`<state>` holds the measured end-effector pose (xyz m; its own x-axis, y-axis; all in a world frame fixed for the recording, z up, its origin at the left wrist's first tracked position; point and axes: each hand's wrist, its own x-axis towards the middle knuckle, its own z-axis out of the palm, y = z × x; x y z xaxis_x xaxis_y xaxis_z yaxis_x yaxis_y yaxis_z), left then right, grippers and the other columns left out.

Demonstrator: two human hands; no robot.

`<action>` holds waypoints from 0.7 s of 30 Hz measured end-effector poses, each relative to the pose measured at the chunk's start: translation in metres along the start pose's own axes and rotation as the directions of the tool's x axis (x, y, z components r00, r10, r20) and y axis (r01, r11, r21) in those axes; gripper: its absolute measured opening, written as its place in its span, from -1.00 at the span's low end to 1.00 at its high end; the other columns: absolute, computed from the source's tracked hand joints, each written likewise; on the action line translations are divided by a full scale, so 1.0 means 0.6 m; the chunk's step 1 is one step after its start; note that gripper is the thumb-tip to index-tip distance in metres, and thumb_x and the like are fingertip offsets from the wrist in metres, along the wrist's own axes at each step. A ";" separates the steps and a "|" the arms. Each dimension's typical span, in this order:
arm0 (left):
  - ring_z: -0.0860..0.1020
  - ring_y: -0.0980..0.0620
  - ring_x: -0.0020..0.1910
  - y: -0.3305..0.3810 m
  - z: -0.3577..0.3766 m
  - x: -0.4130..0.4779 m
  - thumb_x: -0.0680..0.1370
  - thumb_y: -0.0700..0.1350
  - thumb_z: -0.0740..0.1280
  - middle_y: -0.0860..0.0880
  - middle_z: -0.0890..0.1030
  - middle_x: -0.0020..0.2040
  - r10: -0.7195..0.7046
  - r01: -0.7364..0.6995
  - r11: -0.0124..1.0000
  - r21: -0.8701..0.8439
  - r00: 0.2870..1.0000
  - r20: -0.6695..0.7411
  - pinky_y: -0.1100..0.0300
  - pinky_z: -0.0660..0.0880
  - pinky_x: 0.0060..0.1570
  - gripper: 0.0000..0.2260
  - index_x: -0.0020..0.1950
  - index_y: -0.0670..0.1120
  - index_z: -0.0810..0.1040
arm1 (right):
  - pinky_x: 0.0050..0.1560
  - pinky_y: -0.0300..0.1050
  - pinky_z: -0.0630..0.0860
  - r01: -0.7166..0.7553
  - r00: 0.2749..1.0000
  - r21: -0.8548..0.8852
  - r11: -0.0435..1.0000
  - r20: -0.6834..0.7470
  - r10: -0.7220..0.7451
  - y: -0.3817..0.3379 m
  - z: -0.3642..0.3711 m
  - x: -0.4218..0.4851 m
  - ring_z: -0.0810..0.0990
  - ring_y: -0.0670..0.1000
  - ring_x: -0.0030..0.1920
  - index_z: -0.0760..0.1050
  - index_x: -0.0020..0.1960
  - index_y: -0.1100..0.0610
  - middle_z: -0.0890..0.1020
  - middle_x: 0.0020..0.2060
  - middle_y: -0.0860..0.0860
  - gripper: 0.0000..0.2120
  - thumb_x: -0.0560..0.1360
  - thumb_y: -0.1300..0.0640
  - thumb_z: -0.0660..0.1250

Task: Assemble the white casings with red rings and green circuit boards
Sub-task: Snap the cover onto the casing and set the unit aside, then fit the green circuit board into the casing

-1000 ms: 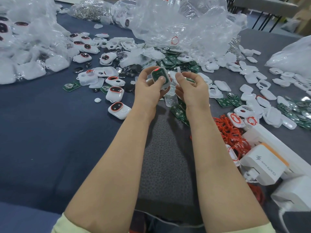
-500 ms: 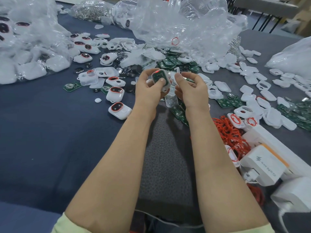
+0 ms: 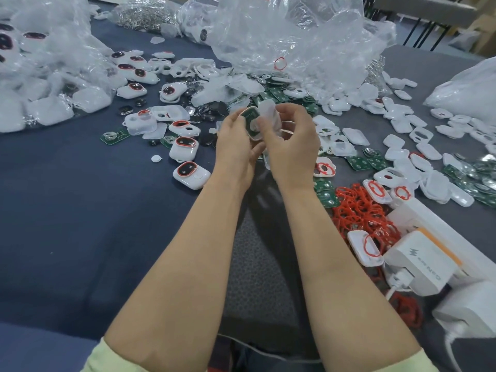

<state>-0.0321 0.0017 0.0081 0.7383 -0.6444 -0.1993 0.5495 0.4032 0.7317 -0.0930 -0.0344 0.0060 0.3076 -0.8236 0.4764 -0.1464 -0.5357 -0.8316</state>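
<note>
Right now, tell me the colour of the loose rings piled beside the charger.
The rings are red, seen best in the head view.

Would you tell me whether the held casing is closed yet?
Open: the green circuit board shows uncovered in the casing that the left hand holds; the right hand holds a white casing piece beside it.

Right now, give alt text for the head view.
A left hand grips a white casing holding a green circuit board, while the right hand pinches a white piece beside it, above a blue table strewn with loose parts and red rings.
</note>
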 end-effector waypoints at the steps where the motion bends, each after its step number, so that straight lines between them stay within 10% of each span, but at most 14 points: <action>1: 0.53 -0.07 -0.10 0.000 0.001 0.000 0.64 -0.28 0.09 -0.16 0.53 0.03 0.015 -0.015 1.000 0.011 1.000 0.001 0.14 0.53 -0.18 -0.83 0.04 -0.09 0.44 | 0.05 -0.02 0.52 -0.016 1.000 0.022 1.000 -0.026 0.016 0.001 -0.002 0.002 0.58 0.06 -0.04 0.53 0.08 0.19 0.61 -0.03 0.08 -0.72 0.44 0.08 0.46; 11: 0.57 -0.17 0.08 -0.002 0.000 -0.003 0.63 -0.34 0.13 -0.31 0.50 0.28 0.024 -0.026 0.998 0.049 0.999 0.032 0.18 0.55 -0.17 -0.81 0.17 -0.11 0.38 | -0.20 -0.41 0.45 -0.283 0.940 0.301 0.911 -0.099 0.325 0.020 -0.023 0.018 0.53 -0.18 -0.20 0.48 -0.02 0.06 0.54 -0.19 -0.10 -0.83 0.47 0.07 0.44; 21: 0.60 -0.08 -0.11 0.001 -0.004 0.000 0.62 -0.35 0.13 -0.27 0.54 0.14 0.028 -0.028 1.000 -0.001 0.999 0.025 0.20 0.57 -0.20 -0.80 0.17 -0.11 0.37 | 0.16 -0.21 0.13 -0.052 0.987 -0.507 0.860 0.104 0.120 0.039 -0.026 0.018 0.36 0.13 0.25 0.50 0.21 0.10 0.47 0.20 0.10 -0.71 0.50 0.11 0.30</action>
<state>-0.0308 0.0033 0.0068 0.7435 -0.6488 -0.1622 0.5286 0.4217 0.7367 -0.1077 -0.0587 -0.0041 0.3840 -0.8583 0.3404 -0.6185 -0.5128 -0.5953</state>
